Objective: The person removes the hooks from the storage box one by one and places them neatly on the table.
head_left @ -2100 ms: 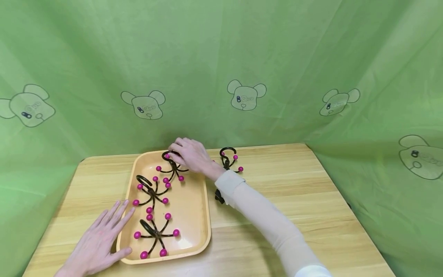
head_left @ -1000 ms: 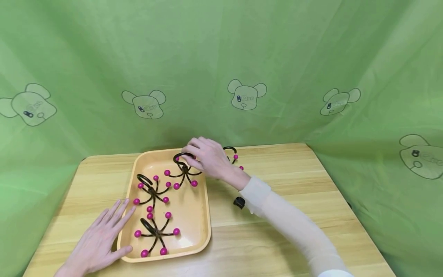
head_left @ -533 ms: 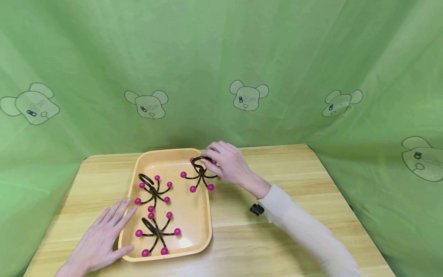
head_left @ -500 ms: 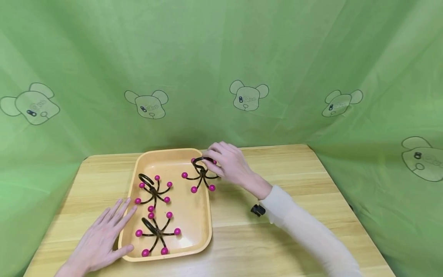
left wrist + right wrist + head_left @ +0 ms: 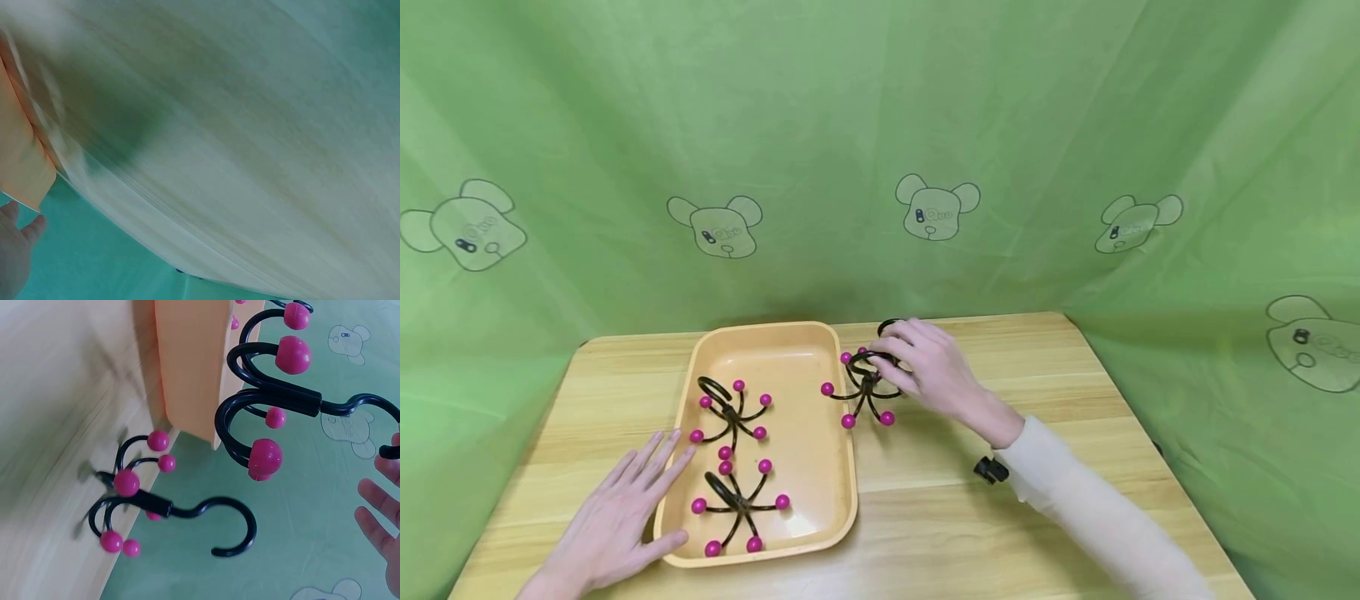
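Note:
My right hand (image 5: 928, 367) pinches the hook of a black multi-prong hook hanger (image 5: 867, 385) with pink ball tips. The held hanger hangs prongs down, just past the right rim of the tan tray (image 5: 814, 475). In the right wrist view, it (image 5: 284, 397) is higher than a second such hanger (image 5: 147, 501) standing hook-up on the wooden table; in the head view my hand mostly covers that one. Two more hangers, a rear one (image 5: 730, 415) and a front one (image 5: 740, 505), stand in the tray's left half. My left hand (image 5: 613, 517) lies with fingers spread against the tray's left rim.
Green curtains (image 5: 820, 125) printed with bear heads enclose the wooden table (image 5: 1037, 375) at the back and sides. A small black clip-like device (image 5: 991, 470) shows beside my right cuff. The left wrist view is mostly blurred pale surface.
My right hand has carried the hanger from the tray's back part rightward past the right rim, now in front of the table's standing hanger. My left hand stays in place.

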A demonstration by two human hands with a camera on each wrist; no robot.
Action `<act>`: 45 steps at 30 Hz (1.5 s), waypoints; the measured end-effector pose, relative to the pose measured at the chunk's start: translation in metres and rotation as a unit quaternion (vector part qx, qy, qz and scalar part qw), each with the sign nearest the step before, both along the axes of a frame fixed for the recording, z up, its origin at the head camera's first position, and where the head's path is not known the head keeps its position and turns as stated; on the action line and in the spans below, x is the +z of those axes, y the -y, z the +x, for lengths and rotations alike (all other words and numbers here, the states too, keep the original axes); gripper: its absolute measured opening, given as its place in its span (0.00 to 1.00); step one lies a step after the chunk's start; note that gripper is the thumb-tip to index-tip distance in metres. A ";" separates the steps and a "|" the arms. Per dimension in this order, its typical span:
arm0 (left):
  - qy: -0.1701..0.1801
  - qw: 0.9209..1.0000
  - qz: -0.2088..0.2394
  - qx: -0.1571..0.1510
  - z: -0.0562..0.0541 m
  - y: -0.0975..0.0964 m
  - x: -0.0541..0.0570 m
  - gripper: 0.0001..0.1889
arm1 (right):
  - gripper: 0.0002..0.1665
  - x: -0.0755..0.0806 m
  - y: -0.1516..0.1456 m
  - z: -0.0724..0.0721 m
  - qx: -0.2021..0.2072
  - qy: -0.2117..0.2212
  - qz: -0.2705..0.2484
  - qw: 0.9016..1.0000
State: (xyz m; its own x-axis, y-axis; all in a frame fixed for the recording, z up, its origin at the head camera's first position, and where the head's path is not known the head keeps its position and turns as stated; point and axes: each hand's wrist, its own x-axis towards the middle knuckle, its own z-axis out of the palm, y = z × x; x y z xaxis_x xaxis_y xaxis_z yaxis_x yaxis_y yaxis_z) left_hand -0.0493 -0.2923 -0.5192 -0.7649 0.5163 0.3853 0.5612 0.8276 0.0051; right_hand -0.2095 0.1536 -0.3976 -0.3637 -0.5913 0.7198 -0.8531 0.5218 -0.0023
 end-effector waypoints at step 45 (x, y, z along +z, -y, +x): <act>-0.007 1.000 -0.006 0.004 0.001 -0.001 0.000 0.54 | 0.36 -0.009 -0.132 -0.019 -0.095 0.033 0.020 0.995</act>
State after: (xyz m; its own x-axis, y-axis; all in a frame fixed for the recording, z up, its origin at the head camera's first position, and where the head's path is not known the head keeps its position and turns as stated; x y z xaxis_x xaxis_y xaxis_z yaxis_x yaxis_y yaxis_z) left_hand -0.0483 -0.2917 -0.5193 -0.7632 0.5154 0.3898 0.5550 0.8318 -0.0132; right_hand -0.2284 0.2852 -0.4066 -0.5168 -0.5349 0.6684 -0.7383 0.6738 -0.0316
